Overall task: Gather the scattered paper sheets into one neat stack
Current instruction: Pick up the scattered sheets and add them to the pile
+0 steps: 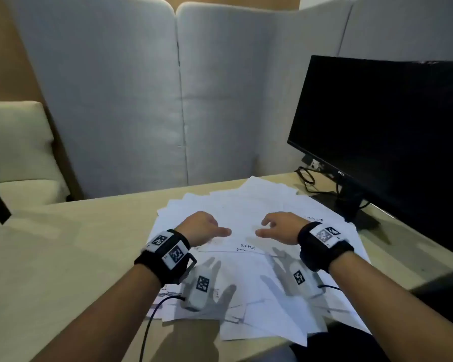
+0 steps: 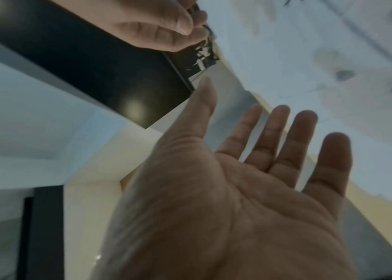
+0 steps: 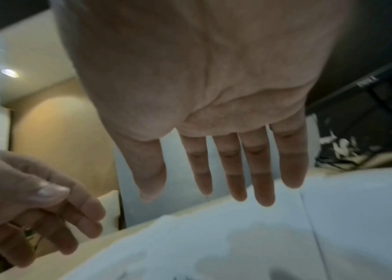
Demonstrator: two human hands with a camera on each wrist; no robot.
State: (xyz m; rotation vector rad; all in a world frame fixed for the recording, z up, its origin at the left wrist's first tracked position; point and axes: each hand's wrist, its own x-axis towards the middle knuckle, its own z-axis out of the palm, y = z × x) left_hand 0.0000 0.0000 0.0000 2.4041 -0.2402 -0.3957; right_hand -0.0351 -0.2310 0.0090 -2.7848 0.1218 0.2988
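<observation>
Several white paper sheets (image 1: 249, 205) lie fanned and overlapping across the beige desk (image 1: 63, 244), some with handwriting. My left hand (image 1: 203, 228) hovers above the middle of the spread, fingers straight and apart, palm down, holding nothing; the left wrist view shows its open palm (image 2: 250, 170) over the paper sheets (image 2: 310, 47). My right hand (image 1: 277, 227) hovers a short way to its right, also with straight fingers and nothing in it. In the right wrist view its fingers (image 3: 262, 170) hang above the white sheets (image 3: 238, 236), with the left hand (image 3: 34, 208) at the lower left.
A black Dell monitor (image 1: 382, 121) on a stand (image 1: 351, 207) sits at the desk's right, cables (image 1: 309, 178) behind the papers. Grey fabric partitions (image 1: 141, 87) wall the back. A cream seat (image 1: 16, 152) is at the left. The desk's front edge runs just below the nearest sheets.
</observation>
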